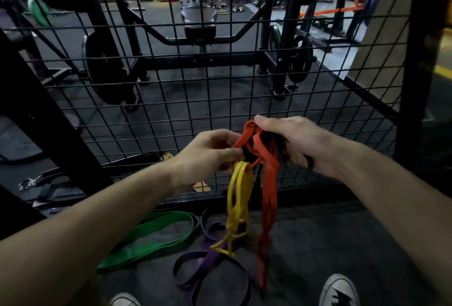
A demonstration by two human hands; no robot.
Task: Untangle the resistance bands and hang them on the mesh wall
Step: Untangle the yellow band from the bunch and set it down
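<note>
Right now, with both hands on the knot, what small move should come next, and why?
Probably the left hand should draw the yellow band down and out of the red band, while the right hand holds the red loops. Yellow and red cross only at the knot between the hands; below it they hang apart.

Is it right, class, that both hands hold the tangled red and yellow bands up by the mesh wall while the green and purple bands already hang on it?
Not quite. The head view shows the green band and purple band lying on the floor, not hanging on the mesh wall. The rest stands.
</note>
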